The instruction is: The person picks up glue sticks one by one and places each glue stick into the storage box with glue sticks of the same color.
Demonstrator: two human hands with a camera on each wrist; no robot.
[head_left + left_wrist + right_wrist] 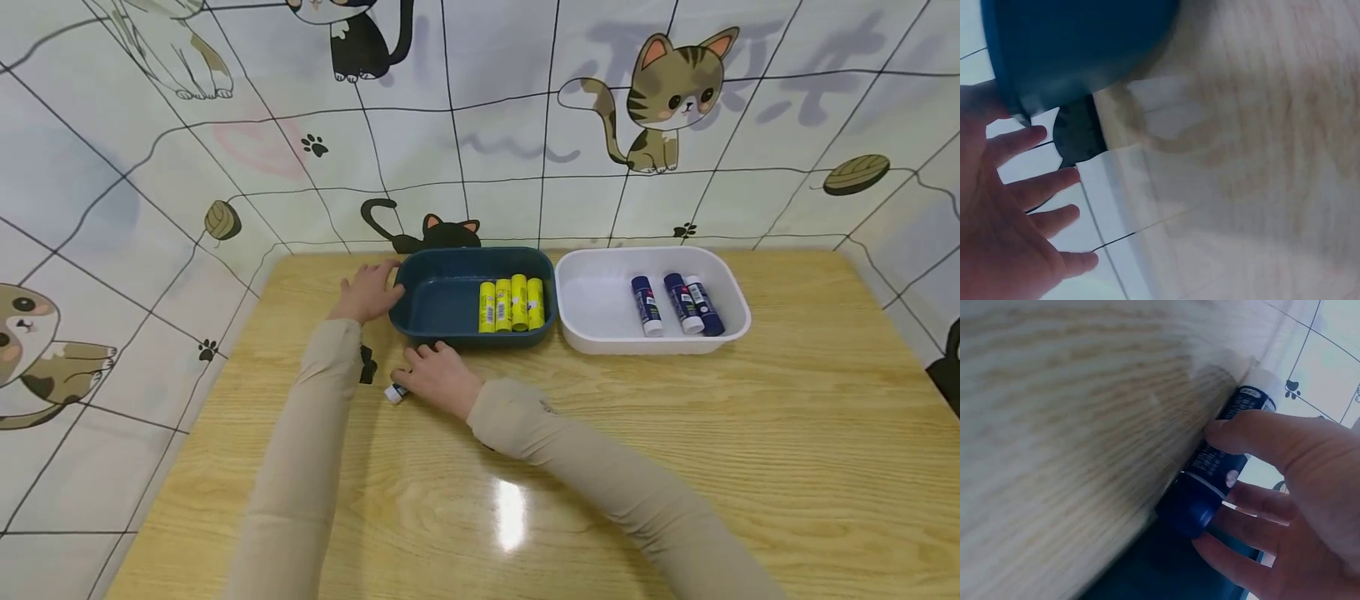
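A dark blue glue stick with a white end lies on the table in the right wrist view. My right hand grips it, thumb on one side and fingers on the other; in the head view only its white end shows beyond the fingers. At the left end of a dark teal basket, my left hand touches the rim. The left wrist view shows the fingers of this hand spread and fairly straight beside the basket's outer wall. Several yellow glue sticks lie side by side in the basket's right half.
A white basket stands right of the teal one and holds 3 dark blue glue sticks. Behind both hangs a cat-printed cloth. A small black object shows beside the left sleeve. The wooden table extends forward and right.
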